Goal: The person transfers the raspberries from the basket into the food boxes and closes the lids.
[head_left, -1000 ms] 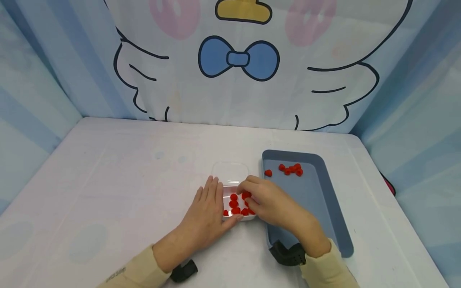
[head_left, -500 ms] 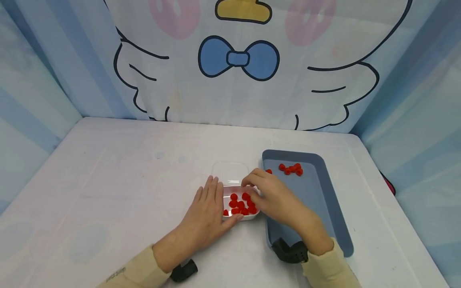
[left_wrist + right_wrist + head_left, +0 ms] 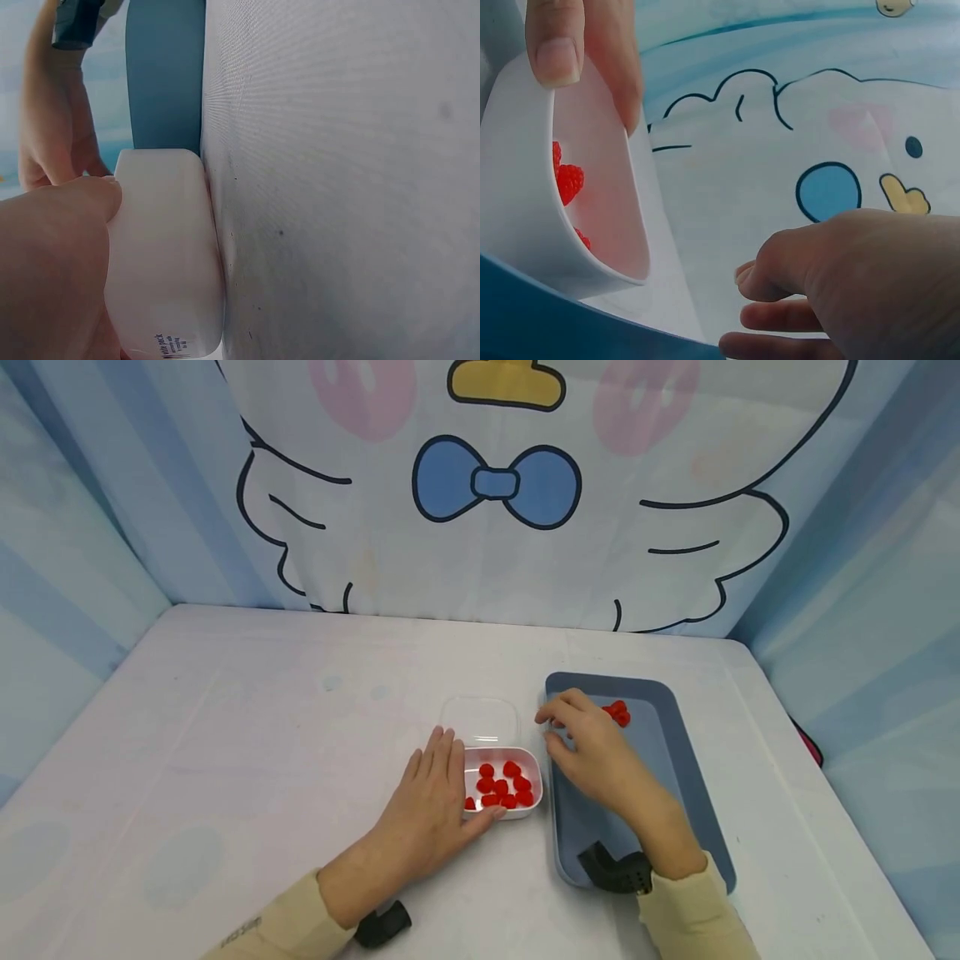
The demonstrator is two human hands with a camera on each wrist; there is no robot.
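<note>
My left hand (image 3: 426, 810) rests flat along the left side of a small white plastic box (image 3: 165, 240), its fingers straight and its thumb at the near rim. Red raspberries (image 3: 501, 787) lie inside the box; the right wrist view shows their bumpy surface. Over the left edge of a blue-grey tray (image 3: 678, 760) hovers my right hand (image 3: 600, 760), thumb and fingers bent and apart. One raspberry shows between those fingers, low in the tray. Several more raspberries (image 3: 619, 713) lie at the tray's far end, partly hidden by the hand.
A clear lid (image 3: 480, 718) lies just behind the box. The tray stands close to the box's right side. A printed curtain (image 3: 495, 568) closes off the table's (image 3: 262, 718) far edge. Black wrist straps (image 3: 615, 870) sit near the sleeves.
My right hand has drawn back from over the box and moved right and away, over the tray's far left part. The left hand and the box stay put.
</note>
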